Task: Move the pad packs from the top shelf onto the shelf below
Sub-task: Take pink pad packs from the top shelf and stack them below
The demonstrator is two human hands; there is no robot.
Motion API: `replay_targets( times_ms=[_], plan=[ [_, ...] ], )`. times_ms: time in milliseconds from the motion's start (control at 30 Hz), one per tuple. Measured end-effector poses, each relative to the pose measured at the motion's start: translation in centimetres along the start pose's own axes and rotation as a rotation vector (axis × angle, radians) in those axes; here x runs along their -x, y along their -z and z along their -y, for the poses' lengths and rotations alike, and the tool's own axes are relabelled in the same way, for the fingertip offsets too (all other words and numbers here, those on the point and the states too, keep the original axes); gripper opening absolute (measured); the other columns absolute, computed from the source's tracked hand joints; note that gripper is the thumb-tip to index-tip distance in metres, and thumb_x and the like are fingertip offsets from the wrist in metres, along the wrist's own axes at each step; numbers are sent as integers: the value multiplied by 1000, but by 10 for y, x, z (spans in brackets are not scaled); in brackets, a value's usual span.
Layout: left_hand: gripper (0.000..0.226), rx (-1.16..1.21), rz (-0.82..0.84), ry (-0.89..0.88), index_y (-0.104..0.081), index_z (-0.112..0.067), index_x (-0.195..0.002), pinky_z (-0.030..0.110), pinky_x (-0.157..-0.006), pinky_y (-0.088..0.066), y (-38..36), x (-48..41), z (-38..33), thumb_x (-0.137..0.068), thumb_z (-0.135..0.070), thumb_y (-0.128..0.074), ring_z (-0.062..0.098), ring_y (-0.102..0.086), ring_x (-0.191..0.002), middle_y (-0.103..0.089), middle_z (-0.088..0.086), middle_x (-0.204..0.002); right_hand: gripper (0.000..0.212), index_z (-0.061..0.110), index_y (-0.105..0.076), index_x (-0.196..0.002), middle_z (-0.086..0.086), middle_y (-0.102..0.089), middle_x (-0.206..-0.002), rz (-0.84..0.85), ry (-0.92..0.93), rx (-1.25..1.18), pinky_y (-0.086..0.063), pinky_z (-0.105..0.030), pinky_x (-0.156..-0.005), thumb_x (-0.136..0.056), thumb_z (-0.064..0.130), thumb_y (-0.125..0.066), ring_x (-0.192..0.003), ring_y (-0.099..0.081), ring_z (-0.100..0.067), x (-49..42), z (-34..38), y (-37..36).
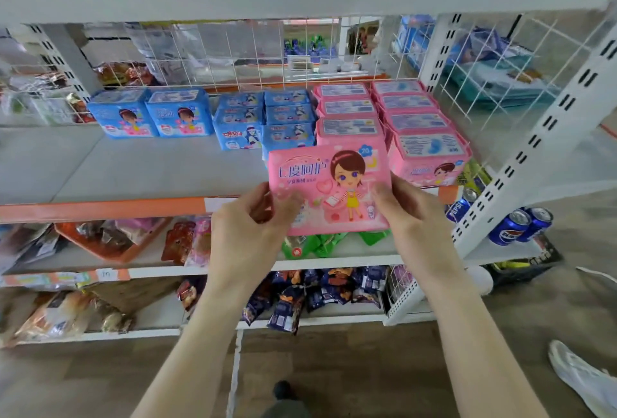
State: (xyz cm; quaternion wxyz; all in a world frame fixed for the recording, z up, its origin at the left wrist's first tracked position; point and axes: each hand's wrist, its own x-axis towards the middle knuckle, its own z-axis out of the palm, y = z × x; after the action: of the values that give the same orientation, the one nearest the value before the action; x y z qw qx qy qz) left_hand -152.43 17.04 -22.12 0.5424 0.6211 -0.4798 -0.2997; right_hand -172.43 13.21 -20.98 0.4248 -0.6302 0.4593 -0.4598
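While pink packs (347, 107) and blue packs (152, 115) stand at the shelf (133, 167) back, the left hand (253, 220) and right hand (409, 214) each pinch a pink pad pack (329, 187) by its lower corners.

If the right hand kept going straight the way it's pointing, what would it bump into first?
Most likely the front pack of the pink row on the shelf, just behind the held pink pack that the right hand grips. How far off it is, I can't tell.
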Motion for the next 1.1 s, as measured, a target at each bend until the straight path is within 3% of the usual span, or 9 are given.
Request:
replay_targets(
  times_ms=[67,133,200,333,467,667,833,933,1100],
  plan=[
    [9,-8,33,20,-73,-39,-95,15,-57,-50,-3,-14,12,-87,-43,-73,-3,-70,-74,-76,-19,-84,20,38,-69,-101,4,-72,-85,-10,-14,46,-48,-35,-67,-102,41,-50,-77,-62,-24,-10,-6,-5],
    [12,6,61,33,-74,-37,-98,13,-60,-51,-6,-31,22,-87,-38,-75,-3,-71,-78,-76,-20,-85,22,51,-62,-106,19,-72,-90,-14,-2,112,-49,-18,-68,-104,33,-49,-79,-66,-2,-21,-9,-7],
    [19,9,99,33,-75,-31,-104,12,-66,-53,-10,-47,30,-85,-33,-78,-2,-72,-81,-76,-20,-87,29,54,-57,-111,21,-71,-99,-37,-5,175,-52,-15,-74,-104,27,-51,-87,-68,1,-32,-12,-9],
    [25,-60,176,0,-70,-36,-104,21,-74,-59,-22,-75,42,-81,-33,-81,-1,-71,-82,-74,-23,-89,20,35,-62,-115,14,-70,-94,-156,-24,352,-56,-23,-71,-102,22,-54,-83,-68,-7,-46,-30,-12],
    [32,-90,212,-19,-70,-30,-110,32,-83,-61,-37,-92,51,-80,-34,-82,2,-71,-84,-75,-20,-91,11,20,-65,-91,15,-66,-75,-294,-115,489,-50,-18,-62,-99,15,-58,-73,-65,-4,-54,-51,-15],
    [28,-153,223,-57,-69,-25,-103,37,-80,-61,-57,-109,75,-81,-39,-81,9,-70,-80,-74,-15,-87,17,9,-74,-109,5,-72,-74,-400,-156,574,-44,-7,-56,-96,13,-64,-62,-64,-2,-70,-73,-18],
    [34,-115,170,-30,-68,-28,-112,45,-81,-60,-73,-127,96,-82,-39,-80,16,-72,-83,-76,-11,-89,13,9,-73,-96,7,-74,-82,-332,-219,537,-57,-24,-73,-86,16,-77,-75,-69,-3,-97,-82,-23],
    [33,-151,140,-36,-68,-34,-113,40,-78,-61,-81,-136,105,-82,-40,-80,8,-71,-77,-74,-17,-84,23,9,-64,-83,6,-72,-81,-264,-291,527,-58,-30,-76,-79,21,-84,-77,-70,-8,-117,-85,-23],
    [45,-177,106,-24,-68,-30,-125,28,-80,-59,-98,-144,115,-81,-37,-81,-5,-69,-79,-74,-24,-86,17,9,-60,-85,-4,-67,-80,-282,-341,612,-56,-48,-74,-84,13,-76,-80,-65,-26,-138,-100,-26]
  ],
)
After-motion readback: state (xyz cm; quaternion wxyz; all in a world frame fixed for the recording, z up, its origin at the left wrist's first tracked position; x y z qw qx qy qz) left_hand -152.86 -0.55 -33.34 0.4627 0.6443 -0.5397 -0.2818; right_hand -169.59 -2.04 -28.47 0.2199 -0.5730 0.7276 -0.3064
